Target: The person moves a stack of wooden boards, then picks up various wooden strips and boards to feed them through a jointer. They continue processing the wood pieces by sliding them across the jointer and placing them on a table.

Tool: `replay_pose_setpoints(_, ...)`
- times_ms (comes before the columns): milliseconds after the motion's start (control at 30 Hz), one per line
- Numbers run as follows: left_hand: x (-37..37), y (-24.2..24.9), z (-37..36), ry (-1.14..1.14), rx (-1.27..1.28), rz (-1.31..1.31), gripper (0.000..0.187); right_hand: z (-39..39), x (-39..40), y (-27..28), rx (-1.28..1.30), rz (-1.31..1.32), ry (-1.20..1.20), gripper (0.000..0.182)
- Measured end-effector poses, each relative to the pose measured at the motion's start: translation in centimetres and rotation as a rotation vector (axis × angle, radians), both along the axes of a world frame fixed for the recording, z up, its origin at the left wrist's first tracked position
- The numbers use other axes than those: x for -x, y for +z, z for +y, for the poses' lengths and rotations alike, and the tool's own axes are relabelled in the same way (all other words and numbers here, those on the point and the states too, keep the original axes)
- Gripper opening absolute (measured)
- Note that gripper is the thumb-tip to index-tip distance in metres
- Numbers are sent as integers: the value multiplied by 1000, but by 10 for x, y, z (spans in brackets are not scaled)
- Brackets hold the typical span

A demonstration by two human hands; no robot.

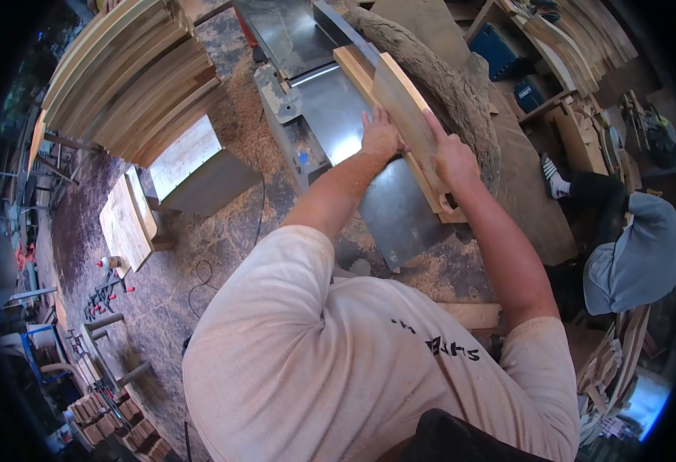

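A long wooden board point(405, 108) lies tilted along the fence of a jointer-like machine with a shiny metal table point(330, 108). My right hand point(456, 160) is closed around the board's near part, thumb side forward along its upper edge. My left hand point(382, 137) is to the left of the board, over the metal table, with its fingers stretched out and apart. Its thumb side is close to the board; whether it touches cannot be made out. A paler wooden strip point(428, 192) runs beneath and beside the board.
A rough log slab point(430, 69) lies right of the machine. Curved boards point(134, 77) are stacked at the upper left, near a metal-topped box point(188, 158). A person in grey point(634, 254) is at the right. Sawdust and a cable point(203, 277) lie on the floor.
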State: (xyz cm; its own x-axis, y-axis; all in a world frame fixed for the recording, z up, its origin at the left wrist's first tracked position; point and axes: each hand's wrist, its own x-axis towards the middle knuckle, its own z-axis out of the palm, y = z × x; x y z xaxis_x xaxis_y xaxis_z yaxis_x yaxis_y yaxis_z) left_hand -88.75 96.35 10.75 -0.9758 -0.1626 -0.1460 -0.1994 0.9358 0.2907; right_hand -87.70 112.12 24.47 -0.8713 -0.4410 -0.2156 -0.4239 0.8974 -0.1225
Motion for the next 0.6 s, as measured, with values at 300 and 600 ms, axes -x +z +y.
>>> replay_pose_setpoints(300,10,4,-10,-17,38,-43,92,-11,5,5,7,-17,3,91)
replay_pose_setpoints(600,20,4,-23,-26,30,-39,88,-23,13,3,33,0,20,90)
